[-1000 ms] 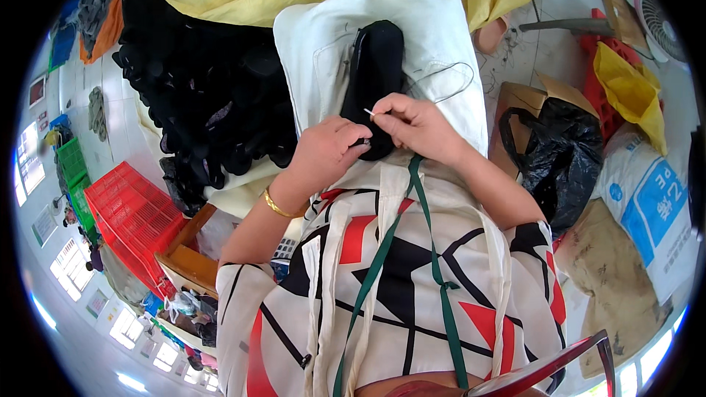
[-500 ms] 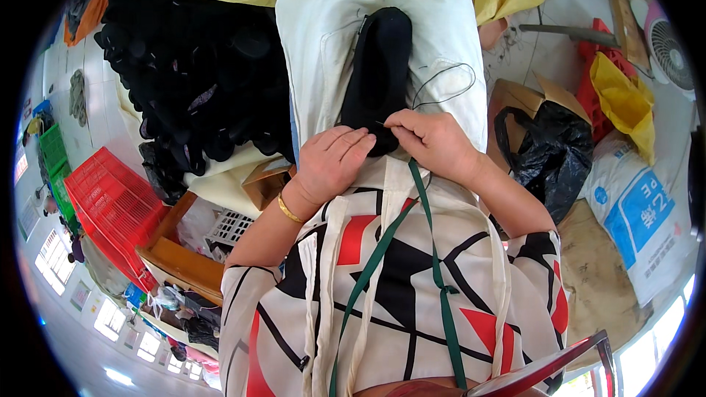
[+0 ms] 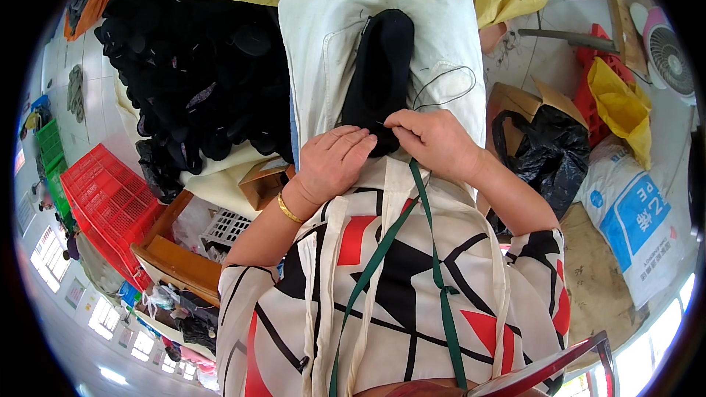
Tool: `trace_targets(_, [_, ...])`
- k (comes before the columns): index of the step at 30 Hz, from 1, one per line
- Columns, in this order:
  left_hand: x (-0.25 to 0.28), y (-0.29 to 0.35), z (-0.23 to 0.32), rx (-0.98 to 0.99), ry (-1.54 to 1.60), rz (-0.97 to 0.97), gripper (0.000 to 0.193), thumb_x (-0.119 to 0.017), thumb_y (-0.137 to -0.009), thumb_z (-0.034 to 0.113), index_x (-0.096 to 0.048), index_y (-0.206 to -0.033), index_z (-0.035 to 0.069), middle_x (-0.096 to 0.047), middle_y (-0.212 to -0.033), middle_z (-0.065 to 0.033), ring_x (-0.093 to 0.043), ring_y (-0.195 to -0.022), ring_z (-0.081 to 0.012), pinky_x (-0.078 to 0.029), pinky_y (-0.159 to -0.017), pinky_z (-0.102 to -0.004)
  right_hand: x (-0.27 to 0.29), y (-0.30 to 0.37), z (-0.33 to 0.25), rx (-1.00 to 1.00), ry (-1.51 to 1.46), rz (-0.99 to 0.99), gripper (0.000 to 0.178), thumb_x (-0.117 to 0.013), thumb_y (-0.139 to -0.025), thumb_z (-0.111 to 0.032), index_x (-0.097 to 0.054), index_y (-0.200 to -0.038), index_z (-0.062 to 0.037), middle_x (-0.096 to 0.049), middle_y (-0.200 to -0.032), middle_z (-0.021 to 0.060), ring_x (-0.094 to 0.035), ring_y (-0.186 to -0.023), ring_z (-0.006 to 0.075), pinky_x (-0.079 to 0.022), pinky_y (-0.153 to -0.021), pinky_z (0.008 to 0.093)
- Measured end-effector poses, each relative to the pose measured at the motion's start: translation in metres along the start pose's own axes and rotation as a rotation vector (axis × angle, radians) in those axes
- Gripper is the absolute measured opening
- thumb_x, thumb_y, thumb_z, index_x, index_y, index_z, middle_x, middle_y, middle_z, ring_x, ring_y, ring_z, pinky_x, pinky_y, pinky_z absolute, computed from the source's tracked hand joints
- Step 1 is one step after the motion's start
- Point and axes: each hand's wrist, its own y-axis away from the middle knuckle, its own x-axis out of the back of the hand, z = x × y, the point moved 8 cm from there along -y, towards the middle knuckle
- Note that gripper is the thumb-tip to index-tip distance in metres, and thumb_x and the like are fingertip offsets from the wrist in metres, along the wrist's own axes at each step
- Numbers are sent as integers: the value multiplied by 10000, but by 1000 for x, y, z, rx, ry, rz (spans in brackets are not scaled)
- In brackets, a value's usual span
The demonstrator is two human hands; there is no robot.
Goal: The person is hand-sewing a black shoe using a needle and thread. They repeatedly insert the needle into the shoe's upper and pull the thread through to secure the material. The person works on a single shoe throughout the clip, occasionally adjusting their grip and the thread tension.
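Observation:
A black fabric slip-on shoe lies on a white cloth-covered pad in front of my body, its far end pointing away from me. My left hand is closed over the near end of the shoe, fingers together and pressing on its left side. At the right of that same end, my right hand pinches a thin needle between thumb and forefinger. The needle's tip points toward the left fingers. Dark thread loops loosely across the pad, just beyond my right hand.
A large heap of black shoes rises left of the pad. Farther left are a red plastic crate and a wooden drawer. At right stand a cardboard box with a black plastic bag, a white-and-blue sack and a fan.
Both hands keep nearly the same place on the shoe. The view has shifted slightly.

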Motion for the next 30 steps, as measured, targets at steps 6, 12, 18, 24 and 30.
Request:
trace_targets(6, [-4,2,1,6,16,-7,242,-687,-750,84,-678,-991,72,-714,-939,-66,-718,-884,-224,-573,-684,-298,-2,-9,1,24,60,-66,151,-617,-908,-115,-680,-1031,-54,-699,-848,157,-677,-740,347,-548,-670,387])
trace_targets(12, [-8,6,-1,53,44,1,190,-670,-798,100,-676,-985,68,-708,-936,-70,-724,-886,-228,-580,-680,-307,-6,-18,2,61,24,-84,116,-594,-923,-156,-647,-976,-67,-688,-804,163,-660,-748,388,-526,-662,473])
trace_targets(18, [-8,6,-3,100,114,35,284,-787,-738,44,-647,-984,71,-718,-916,-96,-730,-829,-258,-599,-660,-333,-14,-14,12,68,-47,-44,105,-587,-940,-158,-621,-981,-68,-682,-814,167,-652,-756,391,-515,-654,477])
trace_targets(24, [-14,7,2,82,62,-10,212,-699,-778,64,-655,-985,73,-707,-927,-75,-728,-859,-237,-591,-660,-318,-25,-21,10,-76,19,-114,175,-632,-936,-146,-522,-1009,-30,-658,-796,172,-643,-728,369,-494,-631,427])
trace_targets(30, [-13,6,7,43,43,-16,229,-703,-766,49,-655,-989,71,-707,-934,-80,-725,-853,-242,-591,-654,-327,-27,-23,16,-134,-262,-78,196,-608,-927,-120,-473,-1039,-32,-634,-724,133,-609,-621,272,-469,-587,376])
